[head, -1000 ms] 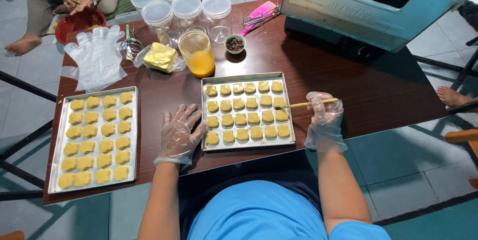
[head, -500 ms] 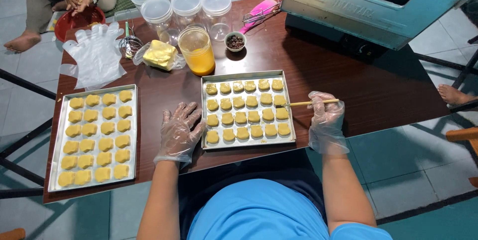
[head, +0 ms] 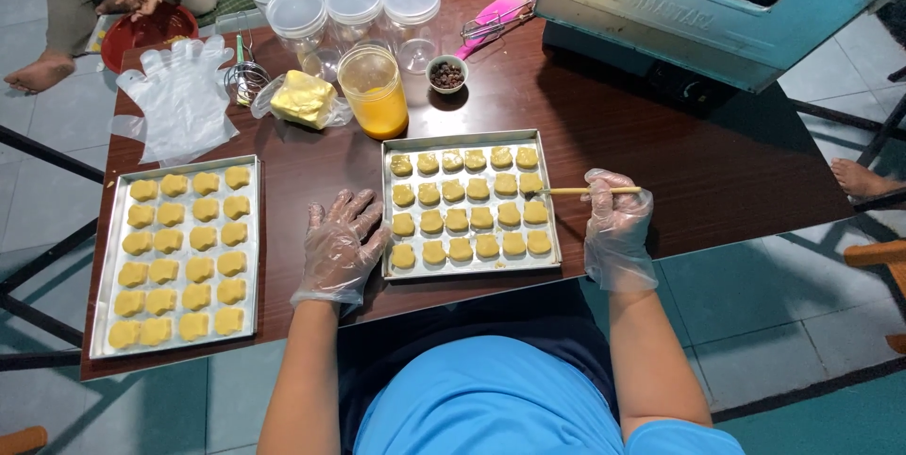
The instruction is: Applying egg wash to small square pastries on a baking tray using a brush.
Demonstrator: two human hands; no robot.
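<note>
A brown table (head: 717, 162) carried an oven (head: 736, 2) at its far right corner. Two metal trays of yellow cookies lay on it: the left tray (head: 104, 271) sat apart, and the near tray (head: 472, 271) lay in front of the person. A jar (head: 375, 92) of orange liquid stood just beyond the near tray. The left hand (head: 342, 245), gloved, rested flat with fingers spread, touching that tray's left rim. The right hand (head: 615, 228), gloved, pinched a thin brush (head: 580, 191), its tip over the tray's right-hand cookies (head: 533, 183).
</note>
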